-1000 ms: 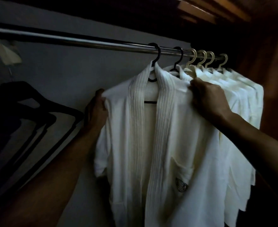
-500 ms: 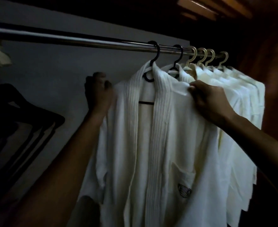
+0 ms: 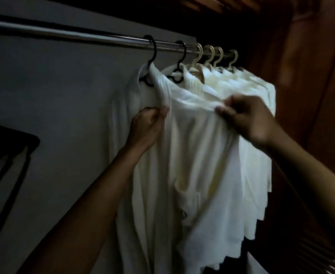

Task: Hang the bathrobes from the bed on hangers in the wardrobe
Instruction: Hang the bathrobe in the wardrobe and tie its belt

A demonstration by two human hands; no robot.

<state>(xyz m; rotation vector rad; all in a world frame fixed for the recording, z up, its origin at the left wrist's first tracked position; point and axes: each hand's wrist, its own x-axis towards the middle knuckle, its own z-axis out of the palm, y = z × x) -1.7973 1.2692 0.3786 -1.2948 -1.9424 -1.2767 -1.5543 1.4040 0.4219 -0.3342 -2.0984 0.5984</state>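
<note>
A white bathrobe [image 3: 192,155] hangs from a black hanger [image 3: 151,54] on the steel wardrobe rail [image 3: 73,34]. My left hand [image 3: 148,125] grips the robe's ribbed collar band below the hanger. My right hand [image 3: 247,117] pinches the robe's right shoulder edge. Behind it several more white robes [image 3: 257,89] hang on a second black hanger [image 3: 181,56] and cream hangers [image 3: 210,54], packed toward the rail's right end.
The grey back wall [image 3: 54,95] of the wardrobe lies to the left. Dark empty hangers [image 3: 8,147] hang at the lower left. A brown wooden side panel [image 3: 316,76] closes off the right.
My left hand moved from the robe's left shoulder across to the collar band. The robe's front has swung rightward and its two front edges have closed together. My right hand kept the right shoulder.
</note>
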